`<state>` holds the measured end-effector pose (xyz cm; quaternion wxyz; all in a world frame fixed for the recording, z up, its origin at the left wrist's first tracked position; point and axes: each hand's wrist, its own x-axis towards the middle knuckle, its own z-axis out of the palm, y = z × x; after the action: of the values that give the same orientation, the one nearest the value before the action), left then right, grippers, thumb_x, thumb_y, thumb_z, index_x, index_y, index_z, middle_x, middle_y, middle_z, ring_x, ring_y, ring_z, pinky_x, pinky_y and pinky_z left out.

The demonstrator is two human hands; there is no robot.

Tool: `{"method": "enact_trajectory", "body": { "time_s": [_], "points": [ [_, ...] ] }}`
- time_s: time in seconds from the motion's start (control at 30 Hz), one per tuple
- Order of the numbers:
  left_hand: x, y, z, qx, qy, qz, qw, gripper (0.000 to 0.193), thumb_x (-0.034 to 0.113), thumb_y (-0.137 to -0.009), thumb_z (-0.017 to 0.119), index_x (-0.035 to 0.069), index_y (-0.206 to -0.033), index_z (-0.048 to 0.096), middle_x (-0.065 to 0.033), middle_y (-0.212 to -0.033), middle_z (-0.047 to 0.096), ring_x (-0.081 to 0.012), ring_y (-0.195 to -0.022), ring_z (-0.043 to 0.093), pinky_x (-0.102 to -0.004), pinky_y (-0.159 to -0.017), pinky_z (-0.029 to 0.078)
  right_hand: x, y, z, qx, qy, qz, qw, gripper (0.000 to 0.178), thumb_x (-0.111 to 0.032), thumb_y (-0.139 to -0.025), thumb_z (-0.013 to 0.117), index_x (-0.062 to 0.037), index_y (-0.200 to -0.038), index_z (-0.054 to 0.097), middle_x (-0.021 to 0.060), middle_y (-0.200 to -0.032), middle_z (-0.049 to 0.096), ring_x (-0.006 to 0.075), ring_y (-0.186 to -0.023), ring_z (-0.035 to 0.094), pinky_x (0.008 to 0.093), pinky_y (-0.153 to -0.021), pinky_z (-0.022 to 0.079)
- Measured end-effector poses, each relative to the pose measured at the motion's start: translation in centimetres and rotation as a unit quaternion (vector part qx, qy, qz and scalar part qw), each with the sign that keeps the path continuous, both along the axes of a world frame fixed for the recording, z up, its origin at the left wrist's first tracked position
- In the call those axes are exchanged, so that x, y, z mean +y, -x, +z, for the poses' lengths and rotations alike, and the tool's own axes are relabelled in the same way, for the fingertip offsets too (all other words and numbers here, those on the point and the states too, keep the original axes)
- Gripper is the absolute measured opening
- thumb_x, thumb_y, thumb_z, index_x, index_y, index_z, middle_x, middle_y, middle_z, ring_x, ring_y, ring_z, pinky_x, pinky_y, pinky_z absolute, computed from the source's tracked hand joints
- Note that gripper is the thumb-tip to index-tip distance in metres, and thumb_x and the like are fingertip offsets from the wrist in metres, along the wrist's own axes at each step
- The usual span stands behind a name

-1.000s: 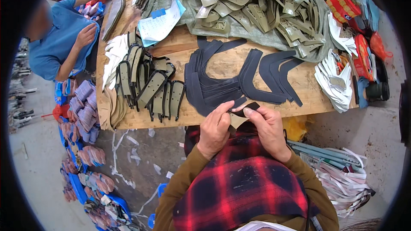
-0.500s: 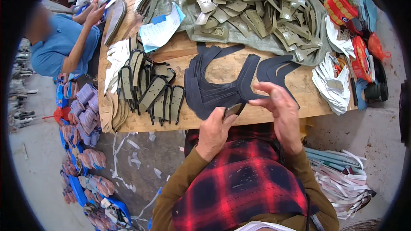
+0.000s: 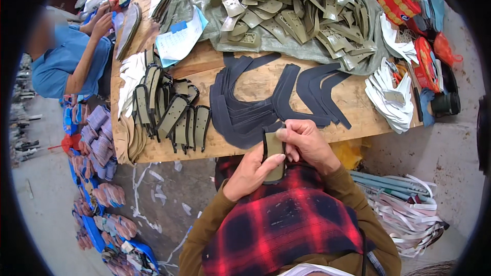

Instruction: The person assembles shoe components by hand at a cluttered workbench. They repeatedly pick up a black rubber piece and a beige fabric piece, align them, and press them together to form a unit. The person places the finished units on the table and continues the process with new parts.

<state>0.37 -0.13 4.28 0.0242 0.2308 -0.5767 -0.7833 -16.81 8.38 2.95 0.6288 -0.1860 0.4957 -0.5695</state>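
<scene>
An olive plate with black edging (image 3: 274,145) stands upright in front of my lap, just off the table's near edge. My left hand (image 3: 248,175) grips it from the left, thumb across its lower face. At its upper right, my right hand (image 3: 310,145) pinches the black edge, thumb on the face. Just beyond lie overlapping dark, curved fabric-like cutouts (image 3: 232,117). To their left sits a cluster of similar olive plates with black edging (image 3: 176,117), small holes in their faces.
A large heap of bare olive plates (image 3: 291,10) lies on a grey-green sheet (image 3: 225,43) at the back. White cutouts (image 3: 391,97) are at the right, a written paper (image 3: 179,43) at the left. A co-worker in a blue shirt (image 3: 71,56) is at the far left.
My right hand has come down from open beside the plate and now pinches its edge. The plate has turned, showing its olive face. The view has shifted slightly.
</scene>
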Motion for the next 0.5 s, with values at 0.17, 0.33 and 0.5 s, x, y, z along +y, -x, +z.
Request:
{"method": "enact_trajectory", "body": {
  "time_s": [0.17,0.33,0.5],
  "points": [
    [1.3,-0.1,-1.7,0.006,0.034,0.019,0.999,0.028,0.025,-0.101,0.054,0.001,-0.115,0.056,-0.0036,-0.09,0.061,-0.0115,-0.077,0.054,-0.0288,-0.072,0.047,-0.6,-0.7,0.9,0.104,0.003,-0.071,0.992,0.037,-0.023,-0.099,0.06,-0.0089,-0.066,0.052,-0.0043,-0.058,0.052,0.0019,-0.046,0.045,0.0198,-0.041,0.033],
    [0.9,-0.1,-0.8,-0.019,0.117,0.016,0.993,0.037,0.033,-0.104,0.048,-0.002,-0.096,0.061,-0.0035,-0.075,0.059,-0.0109,-0.07,0.052,-0.0291,-0.064,0.045,-1.1,-1.8,-1.3,0.274,0.086,-0.169,0.943,0.038,-0.023,-0.099,0.06,-0.0041,-0.068,0.049,-0.0061,-0.061,0.038,0.0024,-0.057,0.034,0.0247,-0.047,0.031],
    [1.9,0.2,-3.3,-0.009,0.023,0.189,0.982,0.046,0.035,-0.105,0.044,-0.003,-0.085,0.06,-0.0083,-0.074,0.059,-0.0136,-0.069,0.053,-0.0315,-0.062,0.043,-0.4,-3.2,-1.3,0.311,0.102,-0.107,0.939,0.034,-0.019,-0.097,0.061,-0.0017,-0.071,0.046,0.0022,-0.061,0.036,0.0073,-0.06,0.034,0.0293,-0.05,0.032]
  ]
}}
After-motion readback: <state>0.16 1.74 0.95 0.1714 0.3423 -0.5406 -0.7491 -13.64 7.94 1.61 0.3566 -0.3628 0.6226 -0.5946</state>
